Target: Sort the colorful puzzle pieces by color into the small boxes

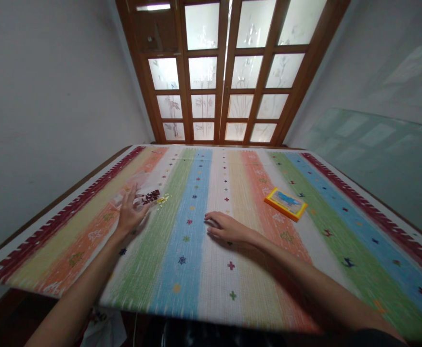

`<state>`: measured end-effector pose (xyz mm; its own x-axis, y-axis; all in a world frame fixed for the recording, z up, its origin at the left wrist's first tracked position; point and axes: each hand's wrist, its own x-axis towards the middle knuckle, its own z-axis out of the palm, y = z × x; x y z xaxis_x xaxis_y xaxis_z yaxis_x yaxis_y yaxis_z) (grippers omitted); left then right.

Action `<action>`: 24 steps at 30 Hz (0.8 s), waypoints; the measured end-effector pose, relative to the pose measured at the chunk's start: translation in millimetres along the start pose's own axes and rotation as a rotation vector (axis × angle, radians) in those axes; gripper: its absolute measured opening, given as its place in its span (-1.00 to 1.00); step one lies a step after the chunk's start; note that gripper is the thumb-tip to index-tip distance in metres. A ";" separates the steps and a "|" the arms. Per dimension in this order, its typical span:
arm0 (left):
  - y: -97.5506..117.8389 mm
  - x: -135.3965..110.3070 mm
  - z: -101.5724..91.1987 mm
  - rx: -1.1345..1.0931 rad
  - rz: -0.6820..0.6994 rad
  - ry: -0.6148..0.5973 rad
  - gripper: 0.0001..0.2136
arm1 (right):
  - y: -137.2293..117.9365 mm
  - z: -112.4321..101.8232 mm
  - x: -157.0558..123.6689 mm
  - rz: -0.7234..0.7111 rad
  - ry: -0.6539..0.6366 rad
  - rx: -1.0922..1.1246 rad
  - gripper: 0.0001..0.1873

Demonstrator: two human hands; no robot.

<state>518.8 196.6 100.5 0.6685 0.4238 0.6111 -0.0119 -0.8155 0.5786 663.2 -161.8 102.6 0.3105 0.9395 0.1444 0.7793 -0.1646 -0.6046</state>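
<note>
My left hand (128,213) lies on the striped tablecloth (211,270) with its fingers spread, touching a crumpled clear plastic bag (133,187). Just right of that hand are a small heap of dark red beads (151,196) and a few pale yellow beads (163,199). My right hand (225,226) rests flat on the white stripe near the table's middle, fingers stretched out to the left, holding nothing. An orange-framed tray with a blue and yellow picture (285,203) lies to the right of that hand, well apart from it.
The table reaches to a wooden door with frosted glass panes (225,72) at the back. White walls stand close on both sides. A white bag (104,327) sits below the table's near edge at the left.
</note>
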 end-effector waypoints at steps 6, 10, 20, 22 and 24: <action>0.3 5.7 3.1 0.154 0.211 -0.032 -0.33 | -3.4 -2.1 -0.8 -0.002 -0.017 0.002 -0.68; -1.9 7.7 1.6 0.256 0.371 -0.077 -0.35 | -3.4 -2.1 -0.8 -0.010 -0.021 -0.005 -0.70; -3.7 14.2 -0.3 0.322 0.611 -0.175 -0.38 | -3.9 -0.1 -1.5 0.017 -0.025 -0.012 -0.73; -4.6 15.7 -0.4 0.318 0.615 -0.185 -0.40 | -3.4 0.3 -1.3 0.025 -0.026 -0.012 -0.72; -5.3 17.1 -0.8 0.317 0.616 -0.194 -0.40 | -3.0 0.3 -1.1 0.024 -0.030 -0.010 -0.73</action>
<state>529.7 208.5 108.3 0.7302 -0.2036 0.6522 -0.2323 -0.9717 -0.0432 660.3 -162.3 104.1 0.3125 0.9439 0.1065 0.7773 -0.1896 -0.5999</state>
